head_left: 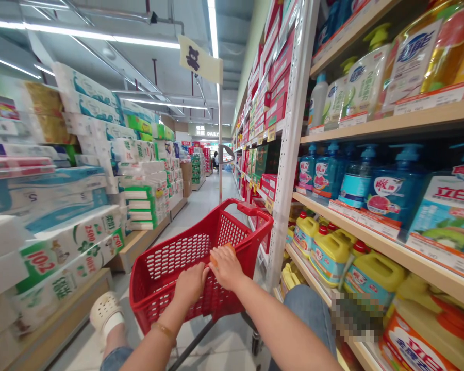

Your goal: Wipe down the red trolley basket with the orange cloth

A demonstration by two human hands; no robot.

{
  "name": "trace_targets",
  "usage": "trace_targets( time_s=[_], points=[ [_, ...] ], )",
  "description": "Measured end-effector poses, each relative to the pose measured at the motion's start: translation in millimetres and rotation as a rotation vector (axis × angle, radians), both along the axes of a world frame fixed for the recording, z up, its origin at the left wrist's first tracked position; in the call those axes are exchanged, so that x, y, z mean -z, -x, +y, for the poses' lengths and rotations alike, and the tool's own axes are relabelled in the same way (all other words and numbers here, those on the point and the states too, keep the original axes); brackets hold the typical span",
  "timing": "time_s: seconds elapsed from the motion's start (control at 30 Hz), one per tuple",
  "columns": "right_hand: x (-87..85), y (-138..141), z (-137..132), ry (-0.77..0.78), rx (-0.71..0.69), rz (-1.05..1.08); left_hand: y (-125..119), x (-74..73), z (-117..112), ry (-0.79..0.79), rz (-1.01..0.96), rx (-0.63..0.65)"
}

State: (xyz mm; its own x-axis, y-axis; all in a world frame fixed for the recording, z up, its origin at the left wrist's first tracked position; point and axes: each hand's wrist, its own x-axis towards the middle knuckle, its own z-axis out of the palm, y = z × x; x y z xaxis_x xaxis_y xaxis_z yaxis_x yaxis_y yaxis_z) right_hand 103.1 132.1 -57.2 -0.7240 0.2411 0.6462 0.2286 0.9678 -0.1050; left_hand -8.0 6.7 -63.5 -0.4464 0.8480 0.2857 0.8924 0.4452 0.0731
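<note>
A red plastic shopping cart [178,257] with perforated walls stands in front of me, inside empty where I can see it. My left hand [191,284] is closed over the cart's near side; its fingers are curled out of sight, so what lies in them is hidden. Close beside it, my right hand [227,266] wraps round a small orange object [229,248], mostly covered by the fingers. Whether that orange piece belongs to the cart I cannot tell. The two hands nearly touch at the thumbs.
Shelves on the right hold blue pump bottles [328,170] and yellow detergent jugs [328,252]. Stacked tissue packs [73,252] line the left on low wooden platforms. A pole with a bear sign [201,59] rises ahead in the tiled aisle [201,203]. A person [215,158] is far off.
</note>
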Motion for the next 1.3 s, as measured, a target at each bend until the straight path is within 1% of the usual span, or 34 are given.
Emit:
trace_targets(
  time_s=[0.07,0.13,0.2,0.23,0.3,0.37,0.4,0.43,0.5,0.57,0.63,0.67,0.73,0.8,0.87,0.93,1.0,1.07,1.1,1.17,1.23,1.3],
  points=[
    [-2.5,-4.1,8.9,0.019,0.048,0.006,5.3,5.0,-12.7,0.010,0.019,-0.021],
    [-5.1,-6.2,15.2,0.055,0.138,0.036,7.6,10.0,-24.9,0.005,0.048,-0.065],
    [-4.3,-3.9,10.7,0.090,0.198,0.058,3.8,12.2,-31.1,0.004,0.066,-0.101],
    [-2.6,-1.5,4.2,0.096,0.191,0.053,-0.1,11.9,-31.4,0.009,0.063,-0.119],
    [1.8,3.0,-12.2,0.078,0.108,0.014,-9.0,9.2,-28.5,0.024,0.035,-0.140],
    [5.1,4.3,-23.5,0.040,-0.001,-0.033,-15.1,5.7,-25.8,0.032,-0.005,-0.100],
    [5.6,3.3,-24.5,0.029,-0.027,-0.045,-16.3,4.6,-26.2,0.029,-0.020,-0.060],
    [5.2,1.4,-22.0,0.028,-0.027,-0.048,-16.3,4.4,-28.2,0.027,-0.033,-0.025],
    [2.9,-3.0,-10.1,0.050,0.034,-0.038,-14.9,7.3,-35.4,0.041,-0.058,0.001],
    [1.4,-5.9,1.8,0.086,0.124,-0.013,-15.5,13.7,-42.8,0.064,-0.065,-0.028],
    [3.8,-6.8,4.2,0.118,0.169,0.003,-20.8,21.2,-45.3,0.072,-0.048,-0.059],
    [6.6,-7.1,1.1,0.128,0.154,0.001,-24.9,24.6,-44.0,0.064,-0.035,-0.068],
    [13.0,-9.1,-9.6,0.128,0.056,-0.020,-32.9,29.2,-38.7,0.033,-0.019,-0.073],
    [16.8,-13.8,-17.8,0.105,-0.061,-0.058,-36.6,30.7,-34.4,-0.003,-0.035,-0.034],
    [15.7,-20.1,-16.1,0.084,-0.098,-0.080,-33.8,29.6,-36.2,-0.030,-0.060,0.086],
    [11.5,-25.4,-6.2,0.078,-0.048,-0.072,-26.8,27.8,-43.9,-0.037,-0.056,0.243],
    [9.0,-27.6,3.1,0.089,0.045,-0.033,-21.4,27.3,-52.5,-0.050,-0.022,0.342],
    [11.5,-28.1,3.3,0.110,0.118,-0.001,-21.8,29.0,-55.3,-0.075,0.002,0.361],
    [14.6,-28.8,-0.7,0.116,0.127,0.006,-24.4,30.4,-53.5,-0.086,0.007,0.358],
    [21.8,-33.8,-13.5,0.114,0.076,-0.005,-31.9,33.8,-44.6,-0.095,0.013,0.349],
    [26.7,-44.3,-24.2,0.092,-0.016,-0.035,-37.4,36.2,-33.8,-0.090,0.014,0.347],
    [26.7,-57.1,-24.7,0.074,-0.057,-0.062,-35.9,36.9,-27.2,-0.074,0.007,0.364]
  ],
)
